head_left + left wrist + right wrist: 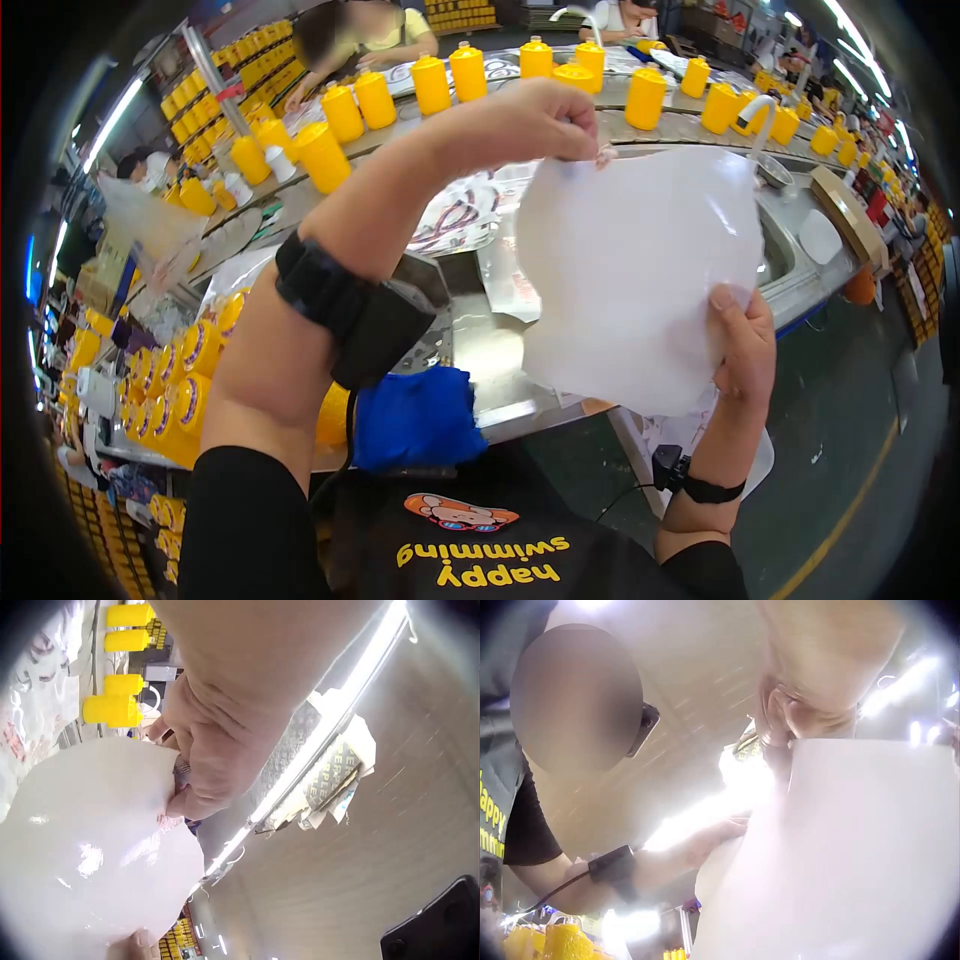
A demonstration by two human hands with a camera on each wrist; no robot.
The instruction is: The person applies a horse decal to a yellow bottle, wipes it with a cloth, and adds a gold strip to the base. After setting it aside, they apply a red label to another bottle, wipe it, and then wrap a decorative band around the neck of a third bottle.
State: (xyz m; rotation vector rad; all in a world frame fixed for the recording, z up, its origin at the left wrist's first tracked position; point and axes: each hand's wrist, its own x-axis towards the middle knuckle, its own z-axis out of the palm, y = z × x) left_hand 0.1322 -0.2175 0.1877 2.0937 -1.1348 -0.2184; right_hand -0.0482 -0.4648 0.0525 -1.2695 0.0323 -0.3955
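A white translucent sheet (640, 260) with uneven edges hangs between the two hands. At its top edge, the left hand (548, 118) pinches the sheet near a small crumpled bit; the left wrist view shows this hand (217, 742) with thumb and fingertips together on the edge of the sheet (90, 840). Lower down on the right side, the right hand (745, 345) grips the edge, thumb on the near face. In the right wrist view the right hand (810, 712) holds the sheet (862, 840), its other fingers partly hidden.
Yellow bottles (432, 85) line a ledge beyond the steel counter (500, 365). More yellow containers (165, 400) stand at the left. A blue cloth (418, 418) lies at the near edge, and a sink (775, 250) with a tap is at the right. People sit across.
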